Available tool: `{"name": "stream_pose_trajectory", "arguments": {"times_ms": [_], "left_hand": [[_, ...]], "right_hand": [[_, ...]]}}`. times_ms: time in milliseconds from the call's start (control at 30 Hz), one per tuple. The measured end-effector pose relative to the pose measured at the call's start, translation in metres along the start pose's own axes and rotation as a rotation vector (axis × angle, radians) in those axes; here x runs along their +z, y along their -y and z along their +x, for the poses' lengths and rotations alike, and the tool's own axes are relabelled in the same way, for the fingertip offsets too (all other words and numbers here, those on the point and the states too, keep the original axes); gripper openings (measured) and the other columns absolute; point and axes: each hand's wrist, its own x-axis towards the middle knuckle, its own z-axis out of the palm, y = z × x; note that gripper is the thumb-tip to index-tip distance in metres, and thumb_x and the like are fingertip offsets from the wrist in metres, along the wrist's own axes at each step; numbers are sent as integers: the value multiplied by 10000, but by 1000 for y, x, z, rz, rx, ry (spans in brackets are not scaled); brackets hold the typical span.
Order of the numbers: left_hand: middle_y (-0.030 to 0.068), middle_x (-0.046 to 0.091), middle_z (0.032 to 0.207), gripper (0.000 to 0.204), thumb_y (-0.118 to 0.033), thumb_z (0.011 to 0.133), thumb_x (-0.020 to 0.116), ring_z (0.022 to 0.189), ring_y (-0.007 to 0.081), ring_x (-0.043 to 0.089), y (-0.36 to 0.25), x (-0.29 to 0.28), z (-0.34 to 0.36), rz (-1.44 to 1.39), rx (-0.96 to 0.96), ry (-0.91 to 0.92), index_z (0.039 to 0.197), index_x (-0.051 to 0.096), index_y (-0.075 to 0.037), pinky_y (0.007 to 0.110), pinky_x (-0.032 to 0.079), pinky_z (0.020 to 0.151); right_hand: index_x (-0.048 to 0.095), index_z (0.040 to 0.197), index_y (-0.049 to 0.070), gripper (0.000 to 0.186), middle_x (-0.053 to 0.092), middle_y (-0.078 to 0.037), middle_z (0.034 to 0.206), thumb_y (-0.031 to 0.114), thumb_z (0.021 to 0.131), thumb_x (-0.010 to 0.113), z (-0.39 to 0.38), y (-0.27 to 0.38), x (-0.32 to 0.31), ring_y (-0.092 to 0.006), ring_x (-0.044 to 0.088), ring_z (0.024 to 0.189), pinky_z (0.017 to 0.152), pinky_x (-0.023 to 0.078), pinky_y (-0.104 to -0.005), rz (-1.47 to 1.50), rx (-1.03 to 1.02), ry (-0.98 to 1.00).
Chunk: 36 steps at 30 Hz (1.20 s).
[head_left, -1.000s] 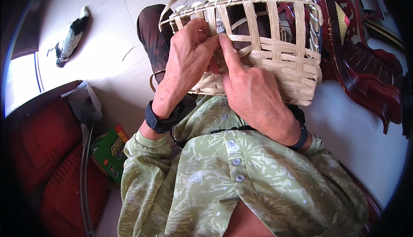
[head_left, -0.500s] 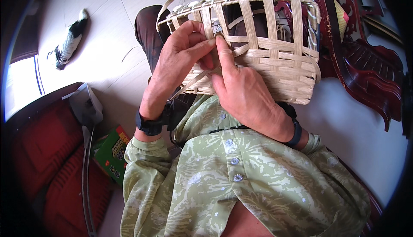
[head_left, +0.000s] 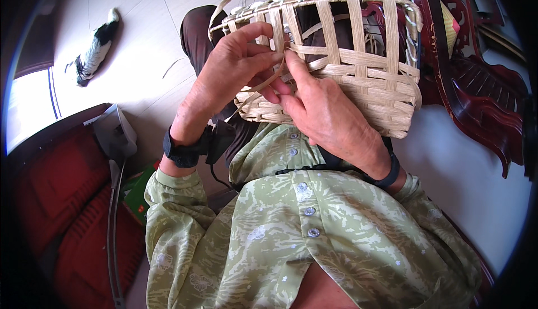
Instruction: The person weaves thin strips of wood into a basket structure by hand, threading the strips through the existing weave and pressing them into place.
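A pale woven basket point(head_left: 386, 107), its white-laced rim toward the top, sits on my lap. My left hand point(head_left: 238, 65) is at its left side, fingers bent and pinching a narrow strip point(head_left: 256, 87) that crosses the weave diagonally. My right hand point(head_left: 330, 118) grips the basket just beside it, index fingertip pressed on the weave by the left thumb, thumb lower down, other fingers curled. Where those fingertips meet, the detail is partly hidden.
Carved dark-red wooden furniture point(head_left: 482, 118) stands at right. A black-and-white furry or feathered thing point(head_left: 92, 54) lies on the tiled floor point(head_left: 143, 45). Red cushions point(head_left: 56, 185), a grey long-handled object point(head_left: 117, 135) and a green box point(head_left: 134, 191) are at lower left. Loose strips lie beyond my knees.
My left wrist has moved left and its fingers have shifted. A narrow strip now shows across the weave between my hands. My right hand has moved only slightly.
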Motion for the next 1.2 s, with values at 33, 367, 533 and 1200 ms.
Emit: {"name": "stream_pose_trajectory", "arguments": {"times_ms": [33,367,533,1200], "left_hand": [[90,714,950,263,-71,1016,533,726,192,732,-1,0,0,5,-12,-3,1275,559,-32,281,619,562],[30,708,930,271,-41,994,559,572,104,659,-11,-13,3,106,-94,58,1252,642,-53,219,575,615],[38,706,998,259,-30,985,566,664,106,675,-1,-16,3,-82,-89,49,1229,651,-38,215,574,666],[104,738,1014,293,-71,1000,563,598,141,693,-20,-10,2,327,-79,78,1289,579,-30,260,576,497]], "right_hand": [[293,1430,-124,643,645,-227,672,142,947,622,0,1,-2,-366,681,606,584,536,-466,-25,18,27],[272,1429,-146,660,632,-208,628,128,943,627,1,-2,2,-340,668,574,552,510,-444,15,-8,19],[274,1439,-121,646,641,-202,646,121,948,616,0,-6,4,-294,655,525,526,511,-418,24,-54,-18],[300,1456,-92,647,659,-211,680,167,962,628,3,0,5,-298,663,535,525,519,-409,-7,12,-24]]}}
